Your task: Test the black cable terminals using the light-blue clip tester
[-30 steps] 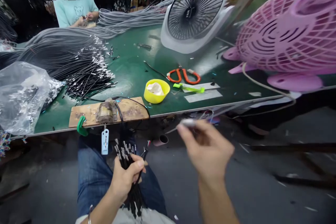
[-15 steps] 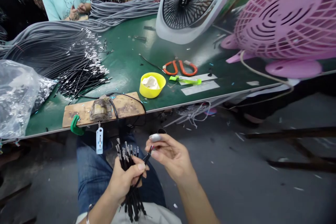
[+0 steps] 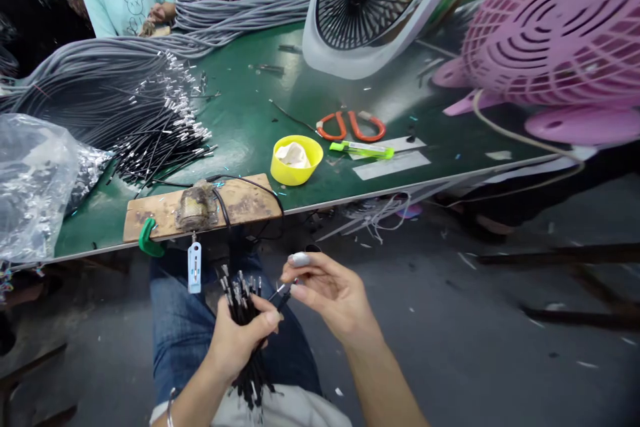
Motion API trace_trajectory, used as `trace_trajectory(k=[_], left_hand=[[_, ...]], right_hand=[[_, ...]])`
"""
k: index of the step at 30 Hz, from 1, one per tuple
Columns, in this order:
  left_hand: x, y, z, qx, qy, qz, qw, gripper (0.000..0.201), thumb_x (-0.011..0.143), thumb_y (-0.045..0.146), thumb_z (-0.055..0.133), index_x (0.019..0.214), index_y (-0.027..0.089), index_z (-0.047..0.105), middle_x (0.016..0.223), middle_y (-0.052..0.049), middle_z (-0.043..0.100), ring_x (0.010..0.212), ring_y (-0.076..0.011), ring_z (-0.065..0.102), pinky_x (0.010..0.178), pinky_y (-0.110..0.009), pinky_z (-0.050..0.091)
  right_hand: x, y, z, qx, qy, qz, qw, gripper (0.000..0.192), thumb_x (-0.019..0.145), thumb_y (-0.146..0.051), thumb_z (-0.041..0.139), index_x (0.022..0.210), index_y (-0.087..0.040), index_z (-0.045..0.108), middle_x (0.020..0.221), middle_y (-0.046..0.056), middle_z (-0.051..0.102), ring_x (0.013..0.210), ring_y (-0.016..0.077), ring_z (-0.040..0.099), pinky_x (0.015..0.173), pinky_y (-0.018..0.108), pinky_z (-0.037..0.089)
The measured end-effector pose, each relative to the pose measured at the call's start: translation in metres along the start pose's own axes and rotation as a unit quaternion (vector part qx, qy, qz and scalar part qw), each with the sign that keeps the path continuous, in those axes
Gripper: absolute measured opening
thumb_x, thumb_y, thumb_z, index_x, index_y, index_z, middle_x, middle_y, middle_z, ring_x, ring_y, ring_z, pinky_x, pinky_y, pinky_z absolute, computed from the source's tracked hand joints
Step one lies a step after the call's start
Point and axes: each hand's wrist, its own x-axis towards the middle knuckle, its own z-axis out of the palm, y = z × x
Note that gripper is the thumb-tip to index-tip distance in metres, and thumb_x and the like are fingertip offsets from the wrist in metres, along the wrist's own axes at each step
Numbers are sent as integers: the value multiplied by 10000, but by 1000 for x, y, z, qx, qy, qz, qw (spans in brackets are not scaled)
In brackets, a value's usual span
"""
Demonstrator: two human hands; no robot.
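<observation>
Over my lap, my left hand (image 3: 233,340) is closed round a bundle of short black cables (image 3: 253,380), whose silvery stripped ends stick up above the thumb. One cable end (image 3: 281,293) leans out of the bundle to the right. My right hand (image 3: 343,300) pinches the thin wires at its tip between thumb and index finger; a silvery cover wraps one fingertip. How many wires are pinched is too small to tell. Just beyond the hands, a wooden board (image 3: 250,200) lies on the bench edge, with a light blue clip-like piece (image 3: 195,268) hanging from it.
On the green bench (image 3: 240,107) lie a heap of black cables (image 3: 155,150), a plastic bag (image 3: 35,180), a yellow bowl (image 3: 295,170), orange-handled scissors (image 3: 367,127) and a green cutter (image 3: 363,149). A white fan (image 3: 340,63) and pink fan (image 3: 540,47) stand behind. Across sits a person (image 3: 123,3).
The bench scene has shifted slightly right in view. The red wire tip that showed at my right fingertips is no longer clear; a silvery end shows there. Both hands keep their grip.
</observation>
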Motion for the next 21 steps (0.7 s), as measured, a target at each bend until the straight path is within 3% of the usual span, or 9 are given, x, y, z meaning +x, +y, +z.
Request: trace_trajectory(k=[5,8,11,14,16,19,21], left_hand=[[-8,10,-6,24,25,92,995,147,530,301,769,540,197,667,507,-64,623,434,-183,545,425,-310,457],[-7,10,-11,50,29,104,993,122,521,275,774,540,205,676,535,-68,642,480,-207,576,479,-335,496],[-2,9,-13,77,50,107,990,100,537,267,764,536,217,677,511,-57,631,454,-206,566,461,-339,496],[-3,10,-8,110,68,92,987,85,530,221,762,518,221,678,483,-53,619,437,-218,565,449,-351,498],[-6,11,-3,120,91,114,982,37,570,231,740,567,228,702,510,-56,635,478,-237,591,487,-366,513],[-9,10,4,96,134,171,971,31,612,252,715,636,236,726,629,-62,693,628,-270,647,642,-399,539],[-6,7,7,61,151,159,974,69,589,265,731,628,208,724,668,-66,710,707,-289,662,729,-413,529]], right_hand=[[4,-1,-4,-23,-26,-39,999,206,662,-301,737,840,-232,659,697,8,662,653,145,624,639,256,519],[7,-1,-6,-48,-42,-53,997,200,685,-256,719,876,-240,663,714,10,668,679,142,631,669,252,519],[8,3,-9,-51,-53,-19,997,356,662,-254,737,1002,-253,628,829,33,688,790,162,641,755,281,513],[4,15,-10,-44,-72,37,996,470,589,-293,784,1023,-237,612,869,52,682,778,169,631,726,278,513],[-3,26,-9,-45,-40,51,997,466,578,-346,782,994,-223,614,798,38,660,688,150,603,649,254,506],[-21,46,-4,-79,79,33,993,383,652,-422,708,962,-221,609,694,6,600,592,126,542,585,236,482],[-34,60,1,-109,51,52,991,368,681,-456,664,951,-211,621,678,14,597,597,143,545,579,253,483]])
